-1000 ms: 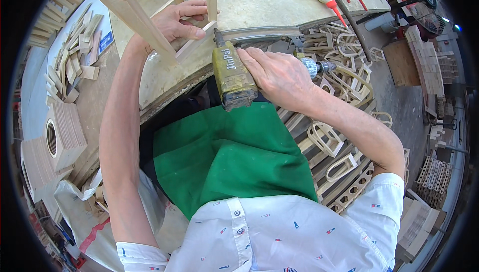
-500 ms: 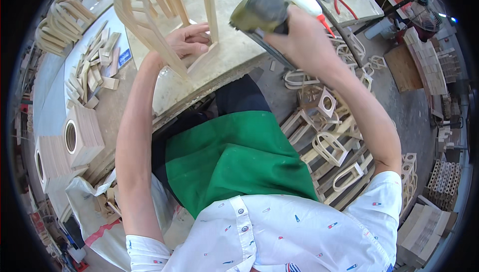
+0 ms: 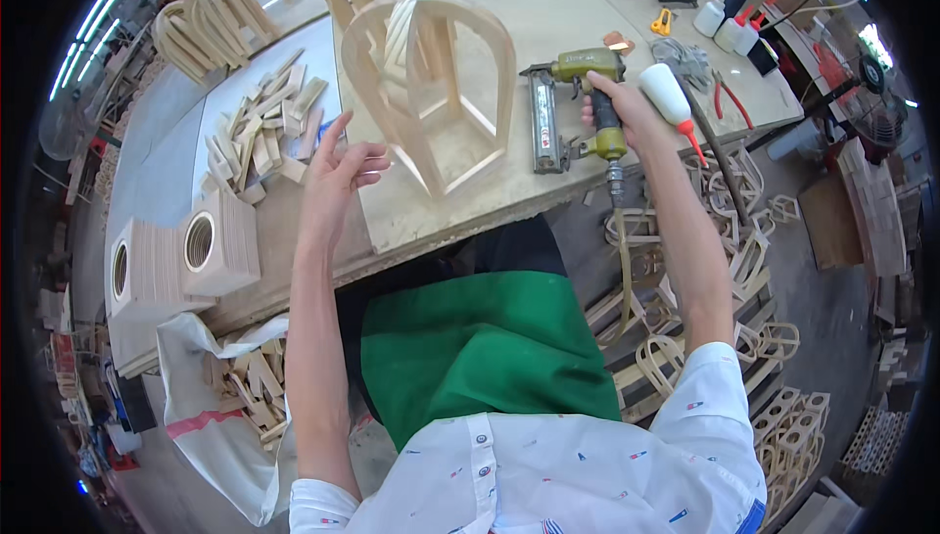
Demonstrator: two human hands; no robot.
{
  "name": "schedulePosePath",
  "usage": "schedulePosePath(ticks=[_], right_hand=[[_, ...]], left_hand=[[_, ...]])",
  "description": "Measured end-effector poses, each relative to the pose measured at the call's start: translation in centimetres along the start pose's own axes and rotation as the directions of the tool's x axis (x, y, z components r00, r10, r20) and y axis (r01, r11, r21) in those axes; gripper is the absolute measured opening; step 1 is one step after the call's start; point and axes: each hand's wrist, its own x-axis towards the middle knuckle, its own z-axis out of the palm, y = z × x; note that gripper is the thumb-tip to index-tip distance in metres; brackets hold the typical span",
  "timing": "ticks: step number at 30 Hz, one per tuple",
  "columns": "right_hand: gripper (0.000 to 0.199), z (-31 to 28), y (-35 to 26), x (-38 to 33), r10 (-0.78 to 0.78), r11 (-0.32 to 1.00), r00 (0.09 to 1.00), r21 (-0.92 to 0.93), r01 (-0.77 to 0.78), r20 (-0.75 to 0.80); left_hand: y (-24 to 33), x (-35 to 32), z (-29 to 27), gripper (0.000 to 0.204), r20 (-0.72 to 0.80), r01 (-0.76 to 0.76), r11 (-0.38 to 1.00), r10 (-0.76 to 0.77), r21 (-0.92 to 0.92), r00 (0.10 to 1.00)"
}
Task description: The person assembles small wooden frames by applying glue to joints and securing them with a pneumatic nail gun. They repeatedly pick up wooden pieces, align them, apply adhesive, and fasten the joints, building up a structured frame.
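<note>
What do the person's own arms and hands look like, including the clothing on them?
The left hand and right hand are bare, with no gloves visible. Both forearms are uncovered too, with no watch showing. Short white sleeves carry small, scattered red and blue prints.

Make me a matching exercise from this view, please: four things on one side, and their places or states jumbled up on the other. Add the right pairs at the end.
Things:
1. Left hand
2. Green air tool
3. Pliers
4. White sack

Places and states:
A. Red-handled, lying on the table
B. Below the table's edge, with wood pieces inside
C. Empty, to the left of the nearest arched wooden frame
D. Gripped in the right hand

Right pairs: 1-C, 2-D, 3-A, 4-B.
</note>
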Motion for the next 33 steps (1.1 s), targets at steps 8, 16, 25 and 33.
schedulePosePath(ticks=[8,16,25,33], right_hand=[[0.027,1.3,1.3,1.7,-0.098,0.99,0.994,-0.111,0.091,-0.058],[0.044,2.2,-1.1,-4.3,-0.526,0.521,0.85,-0.793,0.314,-0.009],[0.039,13.2,-2.1,-13.2,-0.484,0.787,0.819,-0.256,0.561,0.308],[0.026,15.6,1.5,-14.4,-0.405,0.831,0.885,-0.312,0.461,0.23]], left_hand=[[1.8,3.3,1.0,0.05,0.139,0.176,0.895,-0.13,-0.409,0.982],[9.0,1.2,4.0,0.023,0.173,0.0,0.996,0.015,-0.089,0.985],[7.9,-5.1,4.4,0.023,0.303,-0.633,0.346,0.658,0.692,0.69],[7.1,-5.9,5.0,0.027,-0.144,-0.43,0.873,0.468,0.231,0.872]])
